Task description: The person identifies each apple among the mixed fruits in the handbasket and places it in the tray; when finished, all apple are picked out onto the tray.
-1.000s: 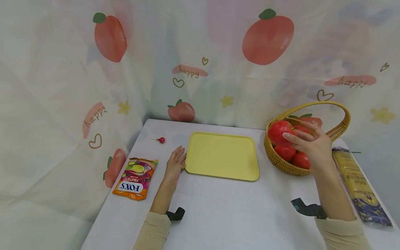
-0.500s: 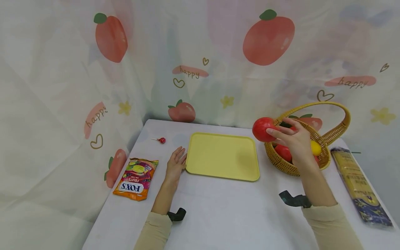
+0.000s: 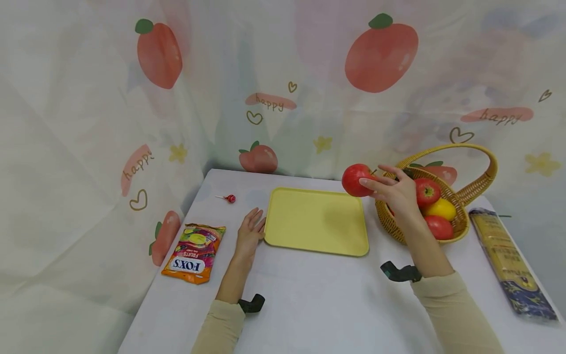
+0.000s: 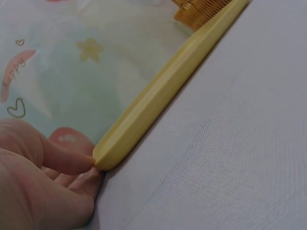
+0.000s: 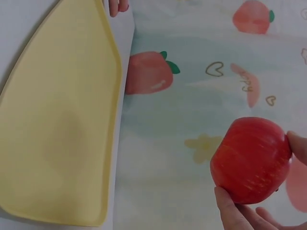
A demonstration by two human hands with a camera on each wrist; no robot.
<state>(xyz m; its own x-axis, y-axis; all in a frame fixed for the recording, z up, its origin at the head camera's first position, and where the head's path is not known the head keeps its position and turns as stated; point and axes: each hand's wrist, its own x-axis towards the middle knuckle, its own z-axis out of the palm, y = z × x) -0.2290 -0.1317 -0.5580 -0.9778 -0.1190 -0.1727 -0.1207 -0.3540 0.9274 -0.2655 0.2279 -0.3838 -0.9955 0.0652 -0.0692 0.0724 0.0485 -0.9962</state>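
Since the earlier frames, the right hand (image 3: 400,196) and the round, glossy red apple (image 3: 356,180) have moved left, away from the woven tan wicker basket (image 3: 389,228); the left hand (image 3: 249,236) has stayed where it was.

The right hand's grip pinches the apple between thumb and fingers, in the air beside the far right corner of the flat yellow rectangular tray (image 3: 309,226) as the head view shows it; whether it already hangs partly over the tray is hard to judge from there. The left hand's grip is spread, fingers extended along the tray's left edge, thumb tip touching its near left corner.

The basket stands to the right of the tray, its arched handle up. Inside, partly hidden by the right arm, are more red apples (image 3: 427,191) and a smooth yellow fruit (image 3: 441,210).

On the far left of the white-covered counter (image 3: 318,295) lies a red-wrapped lollipop (image 3: 230,198); nearer lies a colourful orange-and-purple plastic Fox's candy bag (image 3: 193,253). A long yellow-and-blue plastic packet (image 3: 513,265) lies along the right edge.
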